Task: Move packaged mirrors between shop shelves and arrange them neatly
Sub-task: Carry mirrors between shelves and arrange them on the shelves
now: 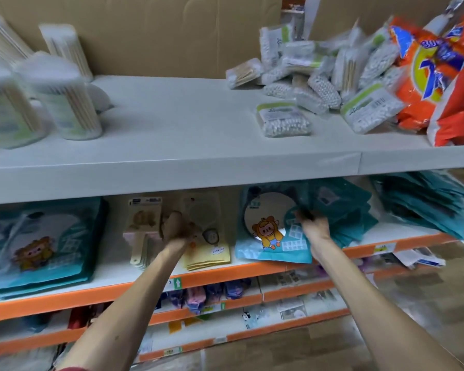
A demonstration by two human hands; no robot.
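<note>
On the middle shelf [225,275] lie packaged mirrors. A teal pack with a round mirror and a cartoon figure [268,231] lies at centre right. My right hand [312,226] grips the right edge of this pack, beside a stack of teal packs [354,212]. My left hand [176,227] reaches over the yellow and cream handled mirror packs [206,253], its fingers curled down on them; the blur hides whether it holds one. A further pile of teal mirror packs [38,245] lies at the left.
The upper shelf [177,135] carries tubs of cotton buds [65,103] at left, bags of cotton buds [306,84] and orange detergent bags [434,76] at right. More teal packs [426,199] slant at the far right. Lower orange-edged shelves [225,314] hold small goods.
</note>
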